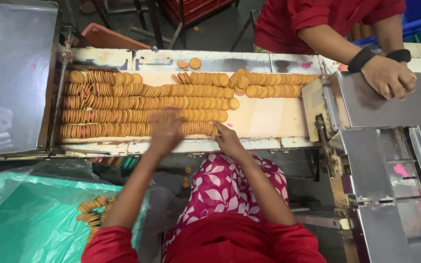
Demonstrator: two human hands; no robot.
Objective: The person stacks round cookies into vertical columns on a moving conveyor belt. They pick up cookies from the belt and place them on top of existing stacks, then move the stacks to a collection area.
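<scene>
Left hand (165, 130) was flat, fingers spread, lying on the near row of sandwich biscuits (123, 129). Right hand (227, 138) was at that row's right end, fingers together, fingertips pressed against the last biscuit. Row stood on edge along the conveyor belt (269, 119), long axis left-right, running left from both hands. Right hand capped the end; left sat mid-row. A co-worker's hand (388, 75) rested on the metal chute (391, 104), well apart.

A cream conveyor belt (269, 119) carries five rows of round sandwich biscuits (123, 103) standing on edge, packed toward its left end. The far row reaches its right end; two loose biscuits (190, 63) lie on the far rim.
</scene>
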